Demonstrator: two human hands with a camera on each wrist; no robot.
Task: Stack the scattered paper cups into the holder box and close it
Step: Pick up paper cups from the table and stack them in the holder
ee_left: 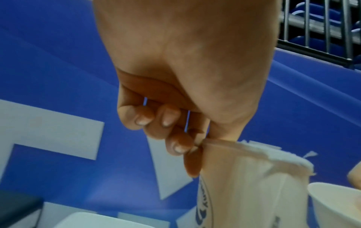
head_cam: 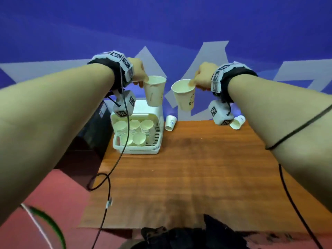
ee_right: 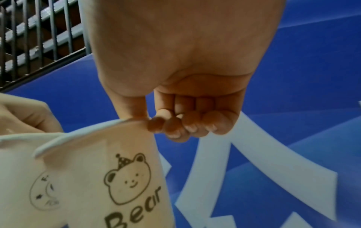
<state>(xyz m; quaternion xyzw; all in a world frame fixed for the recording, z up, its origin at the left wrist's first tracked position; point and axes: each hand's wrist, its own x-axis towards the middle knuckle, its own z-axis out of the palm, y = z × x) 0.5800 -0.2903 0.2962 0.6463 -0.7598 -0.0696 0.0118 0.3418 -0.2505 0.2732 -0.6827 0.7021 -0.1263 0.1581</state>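
Head: left hand pinches a cup by the rim above the holder box; right hand pinches the bear cup. Box open, cup stacks inside, at the wooden table's far left. Two loose cups at the far edge, one half hidden. Left wrist: cup bottom cropped, print blurred. Right wrist: blue wall, railing top left.

both forearms are showing bare, sleeveless. each wrist is wearing a black padded band ringed with white blocks carrying black square markers, a marker-covered cube hanging beneath. thin black cables are trailing from the bands, and a thin black loop is circling the right forearm.
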